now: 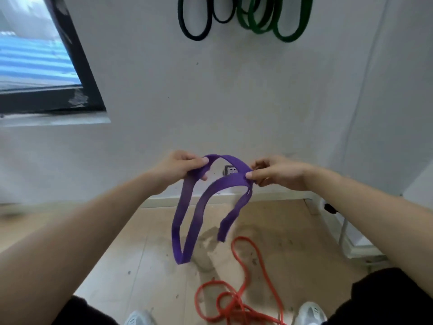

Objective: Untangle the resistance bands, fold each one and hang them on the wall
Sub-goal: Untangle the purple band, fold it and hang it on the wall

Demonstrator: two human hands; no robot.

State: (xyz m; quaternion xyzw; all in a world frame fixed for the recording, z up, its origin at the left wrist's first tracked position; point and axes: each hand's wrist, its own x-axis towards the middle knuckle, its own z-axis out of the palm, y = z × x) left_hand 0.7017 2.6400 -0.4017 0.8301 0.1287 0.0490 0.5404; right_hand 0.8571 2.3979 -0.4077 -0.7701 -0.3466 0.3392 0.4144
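I hold a wide purple resistance band (187, 221) in front of me at chest height. My left hand (179, 167) grips its left part, and my right hand (276, 173) pinches its right part between thumb and fingers. Between the hands the band arches upward; below them its loops hang down toward the floor. An orange band (236, 299) lies in tangled coils on the floor between my feet. High on the white wall hang a black band (195, 31) and a green band (284, 31) in loops.
A dark-framed window (77, 73) with a sill is on the left wall. A wall socket (230, 170) sits low behind the purple band. A white metal frame (346, 240) stands at the right on the dusty wooden floor. My white shoes (309, 313) flank the orange band.
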